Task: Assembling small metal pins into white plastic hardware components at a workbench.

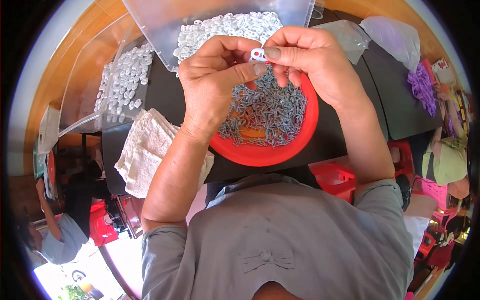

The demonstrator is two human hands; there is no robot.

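Note:
A small white oval plastic piece with holes (257,54) is pinched between my two hands, above the far side of a red basin. My right hand (320,62) has its thumb pressed on the piece's right end. My left hand (212,82) grips its left side with fingers curled and thumb just below it; part of that grip is hidden. Beneath them, the red basin (265,159) holds a heap of small grey screws (270,112). Beyond my hands stands a clear plastic bin (155,30) with many similar white pieces (225,27).
Left of it, more white pieces (130,75) lie in a transparent container (80,95). A folded cream cloth (145,150) rests by my left forearm on the dark table (335,132). Plastic bags (392,37) and purple material (422,90) lie far right. Other people sit at both sides.

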